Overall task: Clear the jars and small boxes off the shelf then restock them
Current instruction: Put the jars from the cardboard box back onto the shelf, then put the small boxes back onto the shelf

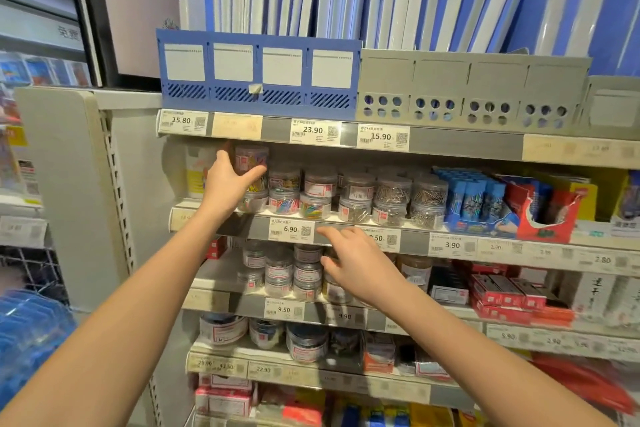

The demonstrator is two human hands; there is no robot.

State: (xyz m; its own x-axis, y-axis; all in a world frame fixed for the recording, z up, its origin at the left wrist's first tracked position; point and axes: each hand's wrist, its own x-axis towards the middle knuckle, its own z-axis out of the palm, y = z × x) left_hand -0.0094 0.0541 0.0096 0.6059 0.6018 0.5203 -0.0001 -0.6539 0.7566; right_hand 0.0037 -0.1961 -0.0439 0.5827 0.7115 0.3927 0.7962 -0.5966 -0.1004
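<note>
Clear round jars of paper clips (320, 196) stand stacked two high along the second shelf (346, 222). At the left end my left hand (227, 180) is wrapped around the top jar of coloured clips (251, 158), which sits raised above its neighbours. My right hand (353, 262) hovers lower, fingers spread and empty, in front of the jars on the third shelf (278, 270). Blue small boxes (472, 199) and a torn red box (545, 210) stand to the right of the jars.
Blue and grey file racks (258, 71) with folders fill the top shelf. Price tags (291, 229) line each shelf edge. Red boxes (502, 293) and further jars (304, 340) sit on lower shelves. A white upright post (104, 166) bounds the left.
</note>
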